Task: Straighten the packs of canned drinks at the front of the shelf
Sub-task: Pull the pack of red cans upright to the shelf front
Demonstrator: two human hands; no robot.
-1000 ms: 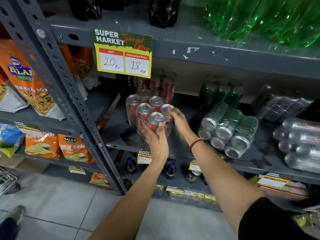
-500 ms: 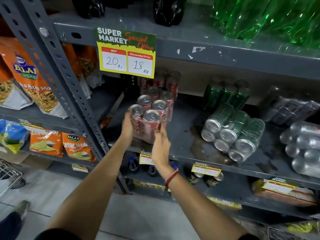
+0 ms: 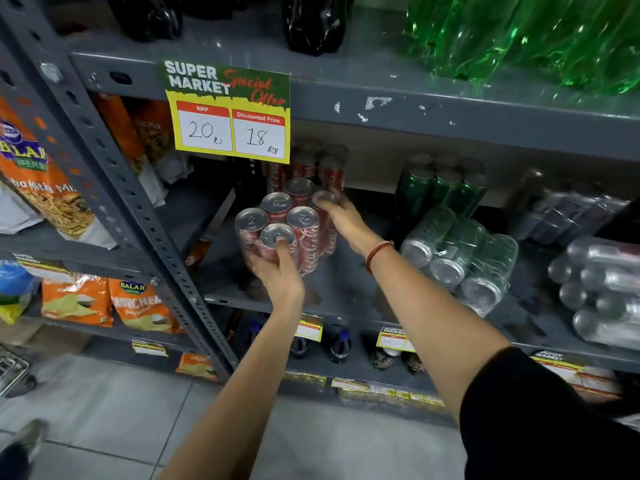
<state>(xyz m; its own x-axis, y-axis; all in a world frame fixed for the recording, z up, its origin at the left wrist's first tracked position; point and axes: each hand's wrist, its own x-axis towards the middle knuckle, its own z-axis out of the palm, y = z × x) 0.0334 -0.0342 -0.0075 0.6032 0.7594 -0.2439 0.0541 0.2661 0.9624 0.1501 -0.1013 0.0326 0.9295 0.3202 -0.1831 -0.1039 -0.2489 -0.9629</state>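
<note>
A shrink-wrapped pack of red cola cans [image 3: 304, 233] stands upright at the front left of the grey middle shelf [image 3: 346, 289]. My left hand [image 3: 277, 268] grips its near lower corner, thumb on a can top. My right hand [image 3: 341, 216] holds its far right top corner. To the right, a pack of green cans [image 3: 457, 254] lies tipped on its side, can tops facing me. A wrapped pack of silver cans [image 3: 602, 289] lies on its side at the far right.
More red cans [image 3: 311, 168] and green cans [image 3: 440, 188] stand upright at the shelf's back. A yellow price sign [image 3: 228, 112] hangs above. A slotted upright post [image 3: 138, 209] borders the left; orange snack bags [image 3: 79, 299] lie beyond. Bottles [image 3: 339, 346] stand on the shelf below.
My left hand moved from the pack's left side to its near corner; my right hand moved from the front up to its far right corner. The red pack turned slightly.
</note>
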